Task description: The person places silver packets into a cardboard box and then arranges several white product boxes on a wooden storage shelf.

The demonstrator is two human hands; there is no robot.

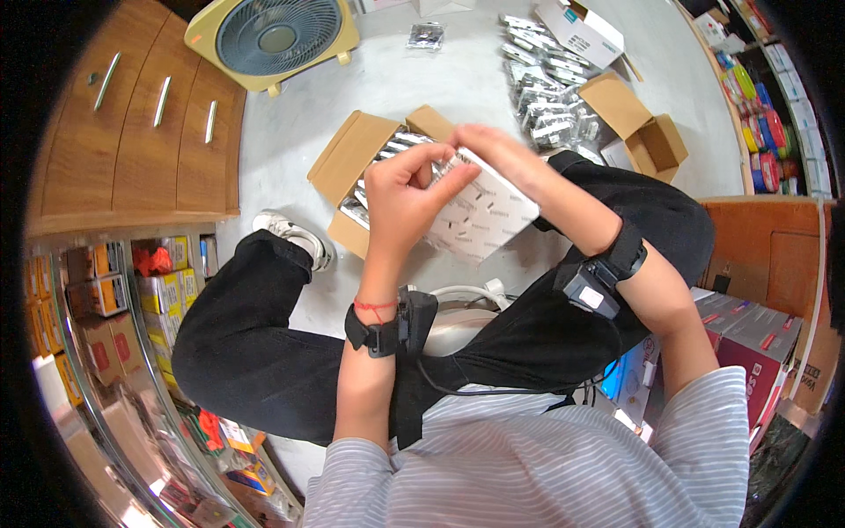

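Observation:
A white printed cardboard box [485, 208] is held in front of me, tilted, above an opened brown carton. My left hand [409, 188] has thumb and fingers at its upper left corner. My right hand [492, 155] lies along its upper right edge, fingertips bent at the top corner. Beneath them the brown carton [353, 155] stands on the floor with its flaps open, holding several packets in clear plastic. Part of the carton is hidden by my hands and the white box.
Plastic-wrapped packets [551, 99] lie piled beyond my right knee, beside a white box [584, 33] and an open brown carton [653, 148]. One packet [426, 37] lies apart, near a yellow fan [277, 39]. Wooden drawers [142, 112] are at left; a stocked shelf [749, 132] is at right.

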